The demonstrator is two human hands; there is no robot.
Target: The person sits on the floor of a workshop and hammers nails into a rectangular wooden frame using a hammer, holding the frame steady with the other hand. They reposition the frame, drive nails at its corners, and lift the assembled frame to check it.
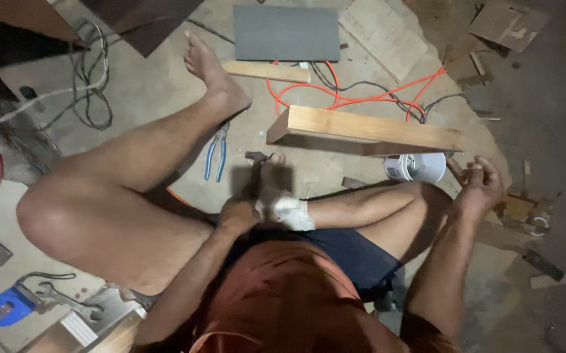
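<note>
Planks: two on the floor, long one point(368, 129) and short one point(266, 70). Your left hand point(238, 212) grips one hammer point(257, 167); right hand point(482, 183), fingers loosely curled (holding nothing), near one white bucket point(420, 167).

Seated on a workshop floor, legs spread

The left hand point(238, 212) grips a hammer point(255, 171) at frame centre, beside a bandaged foot point(285, 204). The right hand point(481, 185) hovers half-curled at right, near a white cup point(417, 167) under a wooden beam point(364, 129). Blue-handled pliers point(216, 153) lie left of centre.

pliers point(215, 155) blue handles | cable point(361, 98) orange | cup point(420, 167) white | board point(287, 33) grey
</note>
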